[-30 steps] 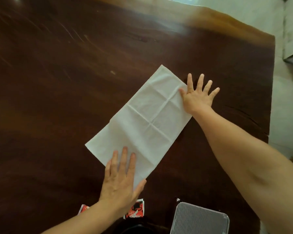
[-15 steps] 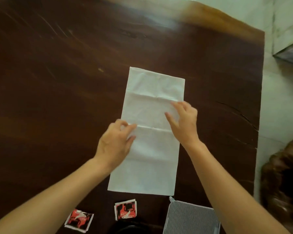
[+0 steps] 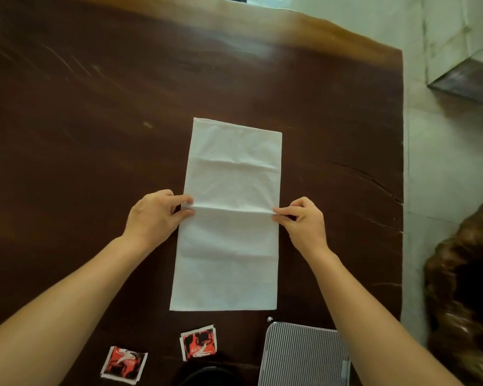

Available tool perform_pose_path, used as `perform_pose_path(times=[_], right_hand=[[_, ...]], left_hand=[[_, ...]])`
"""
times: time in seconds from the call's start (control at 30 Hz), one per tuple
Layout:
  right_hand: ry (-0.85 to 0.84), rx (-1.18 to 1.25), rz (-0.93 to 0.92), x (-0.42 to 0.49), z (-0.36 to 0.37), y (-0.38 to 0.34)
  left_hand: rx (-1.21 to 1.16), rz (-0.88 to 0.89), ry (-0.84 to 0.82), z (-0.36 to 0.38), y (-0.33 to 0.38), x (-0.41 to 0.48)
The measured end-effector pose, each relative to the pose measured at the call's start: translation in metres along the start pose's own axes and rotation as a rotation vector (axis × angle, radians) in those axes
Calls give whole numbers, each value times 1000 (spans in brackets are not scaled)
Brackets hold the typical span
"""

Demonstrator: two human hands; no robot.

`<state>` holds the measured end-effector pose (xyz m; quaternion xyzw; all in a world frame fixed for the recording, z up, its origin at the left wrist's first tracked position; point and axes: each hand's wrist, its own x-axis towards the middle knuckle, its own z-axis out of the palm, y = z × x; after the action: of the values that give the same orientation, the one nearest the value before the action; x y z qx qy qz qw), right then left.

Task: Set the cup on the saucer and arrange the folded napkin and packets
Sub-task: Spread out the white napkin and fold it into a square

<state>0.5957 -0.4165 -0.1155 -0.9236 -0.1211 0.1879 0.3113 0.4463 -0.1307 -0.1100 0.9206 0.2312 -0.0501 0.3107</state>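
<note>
The table (image 3: 95, 135) fills nearly everything you see: dark, glossy wood, scratched, with a long crack running in from its right edge. Past that edge, pale floor, a grey block at the top corner, and something brown and rough low down that you can't make out.

Now the napkin (image 3: 229, 218), your landmark, dead centre. A second ago it lay on a slant with your palms flat on its two ends; now it lies straight, long axis running away from you. So the squaring-up looks done and the fold is next, probably across that middle crease.

Your arms reach in from either side. Left hand (image 3: 156, 215) has come to the napkin's left edge, thumb and forefinger pinching it right at the middle crease. Right hand (image 3: 301, 218) does the same on the right edge. Both closed on paper, both level.

Nearer you than the napkin: a ribbed grey case (image 3: 301, 358) at its right corner, partly under your forearm. Then the packets (image 3: 198, 342), two red-and-black squares, one just below the napkin's near edge, the other further left. Between them a dark round rim at the frame's bottom, maybe the cup or saucer, can't tell.
</note>
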Motion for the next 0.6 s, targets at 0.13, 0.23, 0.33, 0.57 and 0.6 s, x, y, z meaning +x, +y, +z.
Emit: perform_pose_path(times=[0.13,0.23,0.33,0.57,0.6], right_hand=[[-41,-82,-59,4,-4,-17],[117,-54,-211,10,-34,-47],[432,33,-439,16,-77,-86],[476,37,-495,-41,-81,-98],[406,25,-472,-50,-73,-87]], left_hand=[[24,1,-20,-9,12,5],[37,133,118,-41,31,13],[-29,368,450,-94,54,19],[-8,500,589,-103,54,-35],[39,491,513,-92,45,-47]])
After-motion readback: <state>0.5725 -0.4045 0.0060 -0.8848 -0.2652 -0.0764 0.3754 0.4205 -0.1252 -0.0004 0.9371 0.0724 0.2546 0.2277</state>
